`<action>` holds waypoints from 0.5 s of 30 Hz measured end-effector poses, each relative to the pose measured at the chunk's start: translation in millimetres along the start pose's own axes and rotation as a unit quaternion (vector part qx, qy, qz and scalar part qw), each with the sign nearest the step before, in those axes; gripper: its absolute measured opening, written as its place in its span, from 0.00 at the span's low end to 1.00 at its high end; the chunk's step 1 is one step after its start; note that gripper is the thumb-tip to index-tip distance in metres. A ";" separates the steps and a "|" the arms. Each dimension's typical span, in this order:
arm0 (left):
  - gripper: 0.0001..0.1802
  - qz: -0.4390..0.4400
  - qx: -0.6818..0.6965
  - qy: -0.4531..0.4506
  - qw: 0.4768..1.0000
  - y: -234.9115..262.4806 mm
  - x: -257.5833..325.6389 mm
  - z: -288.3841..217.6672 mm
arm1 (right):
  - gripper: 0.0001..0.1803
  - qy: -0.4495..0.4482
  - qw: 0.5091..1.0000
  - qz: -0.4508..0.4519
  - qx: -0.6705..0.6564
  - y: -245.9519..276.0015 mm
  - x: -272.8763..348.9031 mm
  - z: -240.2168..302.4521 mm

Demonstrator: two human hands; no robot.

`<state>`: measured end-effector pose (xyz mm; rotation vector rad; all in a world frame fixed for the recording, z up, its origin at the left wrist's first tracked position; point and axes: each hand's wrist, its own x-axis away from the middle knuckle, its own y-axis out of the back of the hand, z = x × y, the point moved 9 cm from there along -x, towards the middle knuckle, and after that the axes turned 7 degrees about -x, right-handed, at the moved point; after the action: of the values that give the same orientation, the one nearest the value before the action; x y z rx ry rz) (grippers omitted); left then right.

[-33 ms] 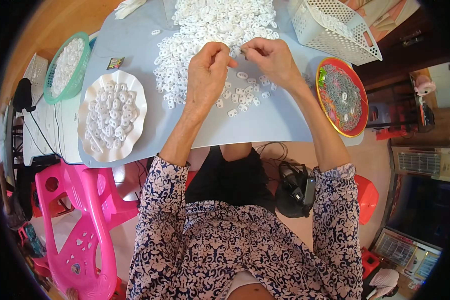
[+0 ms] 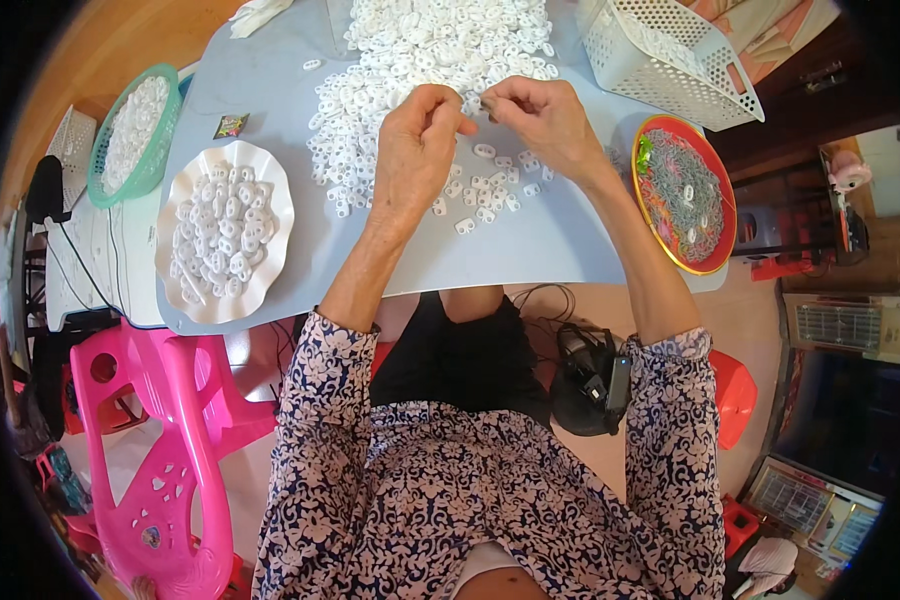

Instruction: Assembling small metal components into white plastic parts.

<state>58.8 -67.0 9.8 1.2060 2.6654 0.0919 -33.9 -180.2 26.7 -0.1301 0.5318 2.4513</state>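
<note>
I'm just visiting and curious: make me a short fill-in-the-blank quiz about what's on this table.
1. The left hand and right hand meet above a heap of small ____ plastic pieces.
2. The scalloped white plate lies to the person's ____.
3. The red-rimmed round tray holds ____ bits.
4. The chair beside the table is ____.

Missing words: white; left; grey; pink

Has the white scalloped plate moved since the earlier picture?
No. The plate sits in the same spot beside the green basket on the grey table.
</note>
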 end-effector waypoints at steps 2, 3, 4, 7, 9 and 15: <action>0.10 0.018 -0.005 -0.007 1.000 -5.4 -0.3 0.5 | 0.09 -0.004 1.000 0.015 -0.017 -2.9 4.0 3.3; 0.10 0.035 -0.010 -0.014 0.999 -9.0 -0.2 -0.1 | 0.09 -0.009 0.999 0.030 -0.034 -5.9 5.6 4.6; 0.10 0.036 -0.010 -0.015 0.999 -8.7 -0.9 -0.3 | 0.09 -0.008 0.999 0.029 -0.034 -5.6 6.5 7.2; 0.10 0.046 0.000 0.002 0.999 -9.5 -1.4 2.4 | 0.08 -0.016 0.999 0.038 -0.024 -7.1 8.3 10.7; 0.10 0.044 0.029 0.008 0.999 -10.4 -0.8 3.3 | 0.08 -0.003 0.999 0.019 -0.036 -4.4 8.4 13.0; 0.10 0.079 0.085 0.036 0.993 -14.6 -1.5 6.4 | 0.09 0.008 1.000 0.016 0.007 -4.8 6.3 16.1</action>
<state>50.5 -78.0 1.7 1.4925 2.6808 -0.0699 -35.6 -166.7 38.3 -0.1354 0.5629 2.4794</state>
